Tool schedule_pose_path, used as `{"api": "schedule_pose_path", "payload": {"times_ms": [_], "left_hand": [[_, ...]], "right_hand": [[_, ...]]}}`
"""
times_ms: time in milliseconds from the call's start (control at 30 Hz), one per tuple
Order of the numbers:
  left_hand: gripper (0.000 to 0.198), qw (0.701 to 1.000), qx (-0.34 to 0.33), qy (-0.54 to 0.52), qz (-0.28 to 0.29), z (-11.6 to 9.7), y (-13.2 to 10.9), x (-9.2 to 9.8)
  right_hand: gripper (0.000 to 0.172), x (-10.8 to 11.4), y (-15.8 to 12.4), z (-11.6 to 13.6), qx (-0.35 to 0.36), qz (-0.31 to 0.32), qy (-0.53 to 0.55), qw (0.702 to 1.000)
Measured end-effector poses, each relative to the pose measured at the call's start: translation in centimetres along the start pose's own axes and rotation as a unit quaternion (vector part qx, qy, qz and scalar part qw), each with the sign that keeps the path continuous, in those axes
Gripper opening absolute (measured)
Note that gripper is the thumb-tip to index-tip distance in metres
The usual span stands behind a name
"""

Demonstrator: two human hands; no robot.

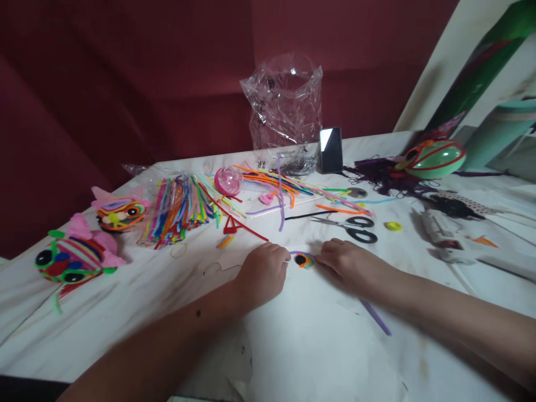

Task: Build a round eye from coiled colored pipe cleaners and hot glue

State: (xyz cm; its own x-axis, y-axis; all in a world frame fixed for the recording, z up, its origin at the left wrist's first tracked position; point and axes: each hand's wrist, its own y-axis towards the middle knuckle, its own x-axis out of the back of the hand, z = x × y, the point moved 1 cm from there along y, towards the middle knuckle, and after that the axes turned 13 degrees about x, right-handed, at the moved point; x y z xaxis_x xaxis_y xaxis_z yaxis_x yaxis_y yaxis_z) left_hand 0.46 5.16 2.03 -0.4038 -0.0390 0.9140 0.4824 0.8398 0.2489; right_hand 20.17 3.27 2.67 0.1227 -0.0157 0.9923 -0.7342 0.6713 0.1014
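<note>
My left hand [263, 272] is closed, its thumb and finger pinching one end of a purple pipe cleaner [377, 319]. My right hand [345, 265] is closed as well, over the same pipe cleaner; the tail sticks out below the wrist. Between the hands a short purple stretch runs along the top of a small coiled eye [304, 261]. It has a black centre with orange, yellow and blue rings and lies on the white table. Whether the purple strand touches the coil all along I cannot tell. My fingers hide both gripping spots.
Scissors [352, 226] lie beyond my right hand, near a yellow coil [393, 226]. A bundle of pipe cleaners [178, 212] is at left, beside two decorated fish [75, 257]. A phone [331, 150], a clear plastic bag [287, 111] and a glue bottle [439, 228] stand or lie farther off.
</note>
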Motion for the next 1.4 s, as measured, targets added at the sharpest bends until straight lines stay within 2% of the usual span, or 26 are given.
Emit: {"api": "schedule_pose_path", "payload": {"times_ms": [267, 467, 900, 1200, 1400], "left_hand": [[0.027, 0.991, 0.083, -0.096, -0.043, 0.4, 0.3, -0.9], [0.016, 0.997, 0.049, -0.057, -0.024, 0.3, 0.6, -1.3], [0.016, 0.995, 0.017, -0.093, -0.022, 0.6, 1.0, -1.4], [0.015, 0.995, -0.058, -0.083, -0.006, 1.7, 1.9, -1.1], [0.02, 0.989, -0.149, -0.016, -0.005, 1.0, 1.5, -0.8]], "right_hand": [[0.028, 0.4, 0.1, 0.1, -0.005, 0.004, 0.004, 1.0], [0.027, 0.0, 0.0, -0.4, 0.015, -0.01, 0.005, 1.0], [0.024, -0.4, -0.2, -0.6, 0.033, -0.029, -0.001, 0.999], [0.026, -0.4, -0.1, -0.7, 0.035, -0.028, 0.006, 0.999], [0.026, -0.1, 0.0, -0.5, 0.034, -0.025, 0.003, 0.999]]}}
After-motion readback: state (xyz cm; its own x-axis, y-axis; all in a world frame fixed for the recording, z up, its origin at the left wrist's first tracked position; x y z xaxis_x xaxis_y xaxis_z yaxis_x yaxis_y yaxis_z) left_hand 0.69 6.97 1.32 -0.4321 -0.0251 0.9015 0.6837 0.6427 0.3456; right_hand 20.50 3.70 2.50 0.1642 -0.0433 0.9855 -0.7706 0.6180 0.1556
